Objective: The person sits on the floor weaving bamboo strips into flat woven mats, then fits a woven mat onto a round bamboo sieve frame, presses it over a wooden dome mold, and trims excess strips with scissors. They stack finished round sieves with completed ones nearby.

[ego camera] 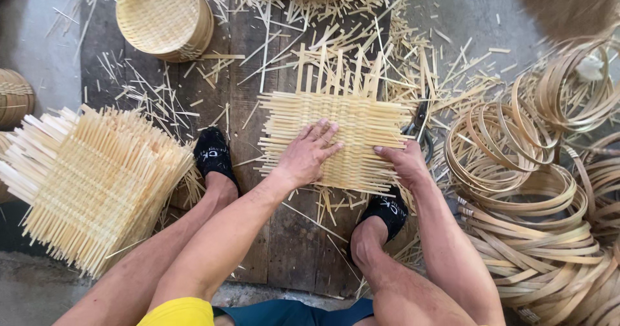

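Note:
A square woven mat of pale bamboo strips lies flat on the dark wooden boards between my feet. My left hand rests palm down on the mat's near middle, fingers spread. My right hand presses on the mat's near right edge, fingers curled over the strips. Loose strip ends stick out from all sides of the mat. Neither hand holds anything free of the mat.
A tall stack of woven mats sits at the left. Finished round baskets stand at the back left. Many bamboo hoops pile at the right. Black scissors lie just right of the mat. Strip offcuts litter the boards.

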{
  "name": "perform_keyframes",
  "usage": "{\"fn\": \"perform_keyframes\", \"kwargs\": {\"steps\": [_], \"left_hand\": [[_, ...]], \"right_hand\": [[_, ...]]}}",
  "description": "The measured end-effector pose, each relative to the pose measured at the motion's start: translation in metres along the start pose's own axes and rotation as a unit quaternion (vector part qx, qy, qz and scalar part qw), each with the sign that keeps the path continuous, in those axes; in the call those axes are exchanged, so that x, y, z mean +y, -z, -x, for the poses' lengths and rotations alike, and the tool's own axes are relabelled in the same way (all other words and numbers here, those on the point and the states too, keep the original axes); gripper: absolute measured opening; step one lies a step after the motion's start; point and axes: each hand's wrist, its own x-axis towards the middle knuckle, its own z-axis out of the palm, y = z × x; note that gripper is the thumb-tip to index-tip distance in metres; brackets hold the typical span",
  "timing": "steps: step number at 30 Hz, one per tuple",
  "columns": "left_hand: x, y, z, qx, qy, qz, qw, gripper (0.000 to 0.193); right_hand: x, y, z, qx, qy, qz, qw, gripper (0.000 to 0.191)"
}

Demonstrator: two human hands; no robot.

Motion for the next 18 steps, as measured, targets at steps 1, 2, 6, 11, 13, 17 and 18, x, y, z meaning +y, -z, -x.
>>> {"fn": "perform_keyframes", "kwargs": {"steps": [1,2,6,11,13,17,18], "left_hand": [[0.000,-0.005,0.000,0.007,-0.002,0.003,1.000,0.089],[0.000,-0.009,-0.001,0.016,-0.003,0.007,1.000,0.088],[-0.003,-0.019,0.000,0.097,-0.025,-0.039,0.994,0.085],[0.005,-0.012,0.007,0.056,-0.026,0.022,0.998,0.089],[0.011,-0.008,0.008,0.056,-0.027,0.020,0.998,0.091],[0.021,-0.003,0.011,0.038,-0.011,0.017,0.999,0.090],[0.023,-0.003,0.011,0.033,-0.006,0.010,0.999,0.091]], "right_hand": [[0.002,0.001,-0.001,-0.003,-0.008,-0.007,1.000,0.035],[0.004,0.003,-0.002,-0.001,-0.012,-0.006,1.000,0.035],[0.009,0.005,-0.003,0.002,-0.023,-0.031,0.999,0.035],[0.015,0.006,0.006,0.007,-0.021,-0.025,0.999,0.032],[0.015,0.005,0.011,0.005,-0.017,-0.036,0.999,0.032],[-0.001,0.010,0.026,0.030,-0.008,0.002,0.999,0.030],[-0.009,0.017,0.031,0.052,-0.006,0.059,0.997,0.031]]}}
